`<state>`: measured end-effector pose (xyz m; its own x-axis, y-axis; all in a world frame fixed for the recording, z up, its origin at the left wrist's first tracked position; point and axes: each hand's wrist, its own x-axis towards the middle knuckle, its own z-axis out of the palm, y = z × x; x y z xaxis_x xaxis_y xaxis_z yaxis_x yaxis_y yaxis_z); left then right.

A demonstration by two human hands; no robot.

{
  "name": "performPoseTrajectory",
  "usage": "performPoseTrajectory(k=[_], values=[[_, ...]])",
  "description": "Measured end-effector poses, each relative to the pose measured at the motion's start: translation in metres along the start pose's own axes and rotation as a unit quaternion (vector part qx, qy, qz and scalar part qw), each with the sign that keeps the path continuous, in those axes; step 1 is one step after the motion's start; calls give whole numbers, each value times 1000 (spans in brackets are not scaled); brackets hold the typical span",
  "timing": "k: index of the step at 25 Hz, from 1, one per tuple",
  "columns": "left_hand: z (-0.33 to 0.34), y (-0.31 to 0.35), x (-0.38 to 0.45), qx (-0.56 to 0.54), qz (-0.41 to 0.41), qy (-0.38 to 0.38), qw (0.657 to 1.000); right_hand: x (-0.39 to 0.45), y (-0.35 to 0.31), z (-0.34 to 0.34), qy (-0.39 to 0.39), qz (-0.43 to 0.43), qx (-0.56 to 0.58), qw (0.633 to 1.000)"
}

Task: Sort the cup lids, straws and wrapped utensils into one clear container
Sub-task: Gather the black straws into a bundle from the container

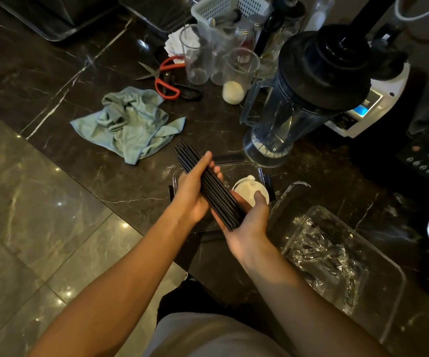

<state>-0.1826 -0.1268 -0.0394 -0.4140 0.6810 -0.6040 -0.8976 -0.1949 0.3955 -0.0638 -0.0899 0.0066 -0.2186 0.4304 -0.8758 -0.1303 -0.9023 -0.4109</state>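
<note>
A bundle of black straws (212,185) lies slanted between both my hands, just above a clear container (241,167) on the dark marble counter. My left hand (195,189) presses on the bundle's upper left side. My right hand (249,220) cups its lower end from beneath. White cup lids (246,188) sit stacked inside that clear container, partly hidden by my right thumb. A second clear container (388,264) at the lower right holds wrapped utensils (324,256) in crinkled plastic.
A blender jug (298,99) stands right behind the container, with its white base (362,112) beyond. A crumpled green cloth (131,122) lies to the left. Red-handled scissors (165,78), clear measuring cups (234,70) and a white basket (223,9) crowd the back. The counter edge runs diagonally at left.
</note>
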Motion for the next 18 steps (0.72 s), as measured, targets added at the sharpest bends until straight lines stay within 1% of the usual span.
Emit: performPoseTrajectory(k=[2, 5, 7, 9, 10, 11, 12, 13, 14, 15, 16, 17, 18], values=[[-2, -1, 2, -8, 0, -8, 1000, 1, 5, -4, 9, -1, 4, 1000], [1, -14, -4, 48, -24, -19, 998, 5, 9, -3, 4, 2, 5, 1000], [1, -18, -7, 38, -32, -25, 998, 4, 9, -1, 1, -4, -13, 1000], [-3, -9, -9, 12, -42, -29, 999, -2, 8, -2, 2, -33, -62, 998], [-5, -3, -10, 17, -54, -30, 998, -3, 4, -4, -2, -71, -96, 993], [-5, 4, -12, 40, -71, -34, 996, -2, -4, -4, -10, -132, -140, 981], [-4, 8, -14, 76, -92, -44, 992, 3, -15, -2, -26, -211, -189, 959], [-3, 11, -18, 120, -116, -58, 984, 11, -29, 4, -57, -286, -252, 923], [-1, 12, -22, 164, -142, -73, 973, 21, -43, 14, -110, -327, -325, 881], [1, 10, -27, 201, -170, -90, 961, 30, -56, 23, -160, -330, -392, 843], [2, 8, -32, 228, -194, -109, 948, 39, -66, 32, -204, -312, -439, 817], [3, 5, -36, 247, -212, -125, 937, 47, -74, 37, -238, -284, -470, 801], [3, 3, -40, 258, -224, -137, 930, 52, -78, 41, -270, -246, -485, 795]])
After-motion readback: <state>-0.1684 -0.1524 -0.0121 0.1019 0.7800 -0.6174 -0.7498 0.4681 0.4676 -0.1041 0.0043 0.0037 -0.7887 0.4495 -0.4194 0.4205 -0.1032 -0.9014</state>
